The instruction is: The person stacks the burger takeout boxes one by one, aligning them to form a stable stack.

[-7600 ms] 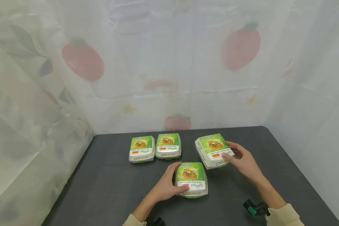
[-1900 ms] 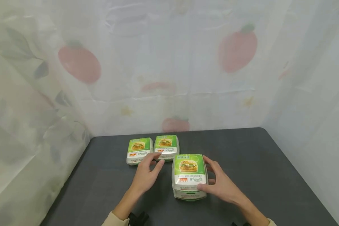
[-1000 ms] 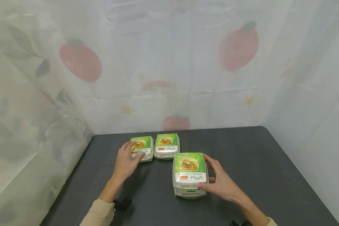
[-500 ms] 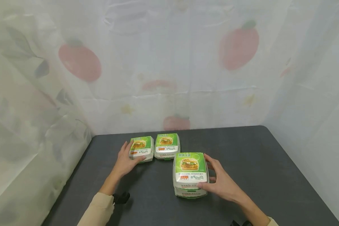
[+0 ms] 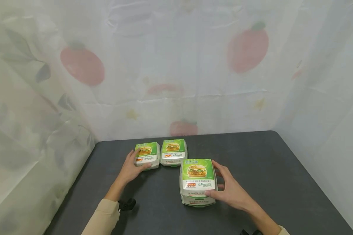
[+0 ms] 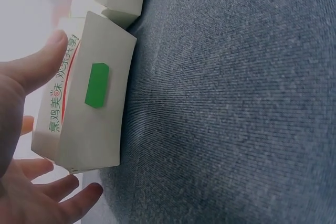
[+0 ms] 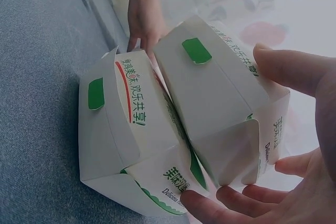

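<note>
Two burger boxes with green-and-white lids are stacked at the table's middle: an upper burger box (image 5: pixel 197 173) over a lower burger box (image 5: pixel 198 201). My right hand (image 5: pixel 233 192) holds the upper one from the right, thumb at its front edge and fingers along its side. In the right wrist view one finger also reaches the side of the lower box (image 7: pixel 105 140). Farther back on the left, my left hand (image 5: pixel 130 169) is around the leftmost burger box (image 5: pixel 150 149), thumb over its front edge. The left wrist view shows that box's front (image 6: pixel 94 124) with its green tab.
Another burger box (image 5: pixel 173 149) stands right beside the leftmost one, just behind the stack. Everything is on a dark grey table (image 5: pixel 253 156). A pale curtain (image 5: pixel 194 49) printed with fruit hangs behind the table and along its sides.
The right hand has put its box from the right onto the front one. My left hand has left the front box and moved back left to the leftmost box. Little differs over the last half second.
</note>
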### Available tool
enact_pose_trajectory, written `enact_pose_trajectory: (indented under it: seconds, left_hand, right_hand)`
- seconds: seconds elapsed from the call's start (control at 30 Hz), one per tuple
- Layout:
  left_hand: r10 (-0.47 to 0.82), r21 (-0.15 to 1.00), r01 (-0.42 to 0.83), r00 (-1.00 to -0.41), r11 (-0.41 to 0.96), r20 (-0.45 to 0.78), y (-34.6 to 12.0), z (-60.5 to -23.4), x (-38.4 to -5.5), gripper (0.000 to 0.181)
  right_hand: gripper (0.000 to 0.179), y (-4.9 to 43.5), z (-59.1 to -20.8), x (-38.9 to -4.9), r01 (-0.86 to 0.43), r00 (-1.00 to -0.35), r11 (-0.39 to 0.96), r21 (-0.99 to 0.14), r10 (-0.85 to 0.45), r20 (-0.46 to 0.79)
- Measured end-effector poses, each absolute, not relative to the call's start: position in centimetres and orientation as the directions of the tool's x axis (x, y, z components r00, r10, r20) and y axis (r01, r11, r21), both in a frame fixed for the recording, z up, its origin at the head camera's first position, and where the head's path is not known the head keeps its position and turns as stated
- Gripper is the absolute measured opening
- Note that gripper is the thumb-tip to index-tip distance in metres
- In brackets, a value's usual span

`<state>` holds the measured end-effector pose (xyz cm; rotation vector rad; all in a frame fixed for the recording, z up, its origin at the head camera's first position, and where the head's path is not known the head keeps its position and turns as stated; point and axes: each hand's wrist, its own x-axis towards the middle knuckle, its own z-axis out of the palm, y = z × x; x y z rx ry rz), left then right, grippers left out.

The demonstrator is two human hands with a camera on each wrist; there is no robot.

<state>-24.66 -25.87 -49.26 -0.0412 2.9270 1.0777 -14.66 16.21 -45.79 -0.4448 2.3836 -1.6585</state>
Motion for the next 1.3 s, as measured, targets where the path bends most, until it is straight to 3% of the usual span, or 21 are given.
enact_pose_trajectory:
  seconds: [0.7, 1.3]
  left_hand:
    - [-0.033, 0.688, -0.001, -0.999, 0.726, 0.033, -26.2, -49.4, -24.7, 0.101]
    - [-0.001, 0.687, 0.11, -0.987, 0.718, 0.159, -26.7, -46.3, -23.9, 0.098]
  right_hand:
    - [0.104, 16.2, -45.8, -14.5, -0.125, -0.937, 0.347, -0.929, -0.348, -0.004]
    - [0.103, 16.1, -45.8, -14.6, -0.135, -0.938, 0.341, -0.93, -0.347, 0.009]
